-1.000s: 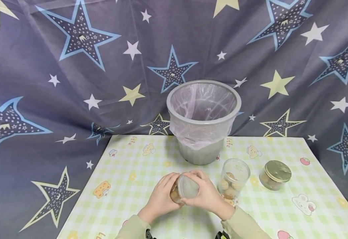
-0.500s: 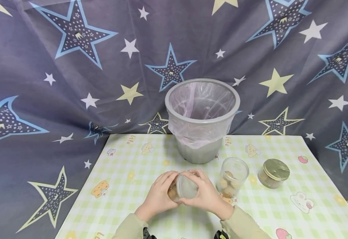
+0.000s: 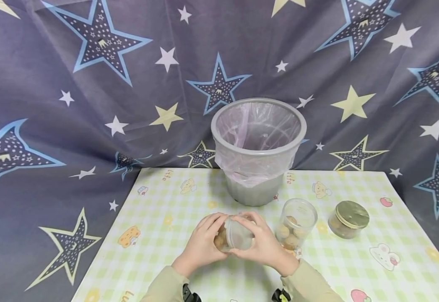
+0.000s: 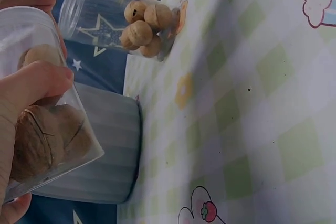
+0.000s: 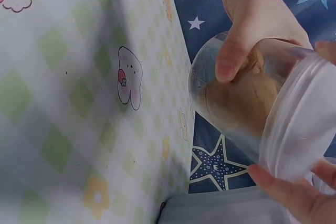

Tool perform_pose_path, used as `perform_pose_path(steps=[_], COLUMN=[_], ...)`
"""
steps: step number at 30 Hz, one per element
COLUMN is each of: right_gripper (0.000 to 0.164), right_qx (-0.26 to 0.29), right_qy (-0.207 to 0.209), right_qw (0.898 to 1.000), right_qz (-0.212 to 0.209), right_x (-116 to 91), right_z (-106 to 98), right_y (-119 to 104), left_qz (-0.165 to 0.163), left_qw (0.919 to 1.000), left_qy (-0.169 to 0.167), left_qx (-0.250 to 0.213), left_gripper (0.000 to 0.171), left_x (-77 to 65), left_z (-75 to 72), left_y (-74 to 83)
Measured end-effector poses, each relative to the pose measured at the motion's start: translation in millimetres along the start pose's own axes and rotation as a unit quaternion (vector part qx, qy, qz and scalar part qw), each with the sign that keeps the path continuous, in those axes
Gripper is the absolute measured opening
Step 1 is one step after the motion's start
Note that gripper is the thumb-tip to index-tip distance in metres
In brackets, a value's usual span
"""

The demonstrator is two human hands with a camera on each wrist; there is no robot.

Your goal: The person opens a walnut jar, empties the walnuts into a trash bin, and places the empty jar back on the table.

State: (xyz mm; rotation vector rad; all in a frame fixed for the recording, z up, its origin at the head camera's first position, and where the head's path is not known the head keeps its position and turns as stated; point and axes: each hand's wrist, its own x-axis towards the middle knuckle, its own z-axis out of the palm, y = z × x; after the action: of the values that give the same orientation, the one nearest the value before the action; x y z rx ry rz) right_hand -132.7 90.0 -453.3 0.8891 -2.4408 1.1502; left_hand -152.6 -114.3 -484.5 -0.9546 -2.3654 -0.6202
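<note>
A clear plastic jar of walnuts is held tilted on its side above the table. My left hand grips the body of this jar near its base, thumb pressed along the wall. At the other end, my right hand grips the translucent white lid by its edge, fingers and thumb on opposite sides. The lid sits on the jar's mouth and faces right. Just right of the right hand stands a taller clear jar, upright, with several walnuts in its bottom.
A grey bin lined with a pinkish bag stands behind the hands. Farther right is a short jar with a gold-green lid. The checkered table ends at a star-patterned curtain.
The jar and its lid have tilted slightly between the hands, which keep their grip. The head view has shifted a little; the bin and other jars stand where they were.
</note>
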Motion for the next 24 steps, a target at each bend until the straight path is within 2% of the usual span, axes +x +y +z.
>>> perform_pose_path(steps=[11,14,18,20,24], right_gripper=[0.071,0.072,0.075,0.076,0.078], right_qx=[0.047,0.005,-0.041,-0.041,-0.020], right_qy=[-0.009,-0.025,-0.058,-0.070,-0.082], right_qw=[0.999,0.996,0.981,0.978,0.977], right_qz=[-0.022,-0.085,-0.179,-0.193,-0.194], right_x=[1,0,0,0,1], right_z=[-4,-6,-9,-10,-9], right_y=[3,6,10,12,15], left_qz=[0.004,-0.019,-0.064,-0.075,-0.073], left_qw=[1.0000,0.9981,0.9852,0.9810,0.9820], left_qy=[0.003,-0.039,-0.110,-0.124,-0.124], left_qx=[0.000,-0.044,-0.115,-0.129,-0.122], left_gripper=[0.092,0.094,0.095,0.096,0.095], left_x=[2.4,-1.3,-9.0,-11.0,-11.1], left_z=[-3.5,-5.0,-7.2,-7.1,-5.7], left_y=[2.4,3.4,5.1,4.8,2.0])
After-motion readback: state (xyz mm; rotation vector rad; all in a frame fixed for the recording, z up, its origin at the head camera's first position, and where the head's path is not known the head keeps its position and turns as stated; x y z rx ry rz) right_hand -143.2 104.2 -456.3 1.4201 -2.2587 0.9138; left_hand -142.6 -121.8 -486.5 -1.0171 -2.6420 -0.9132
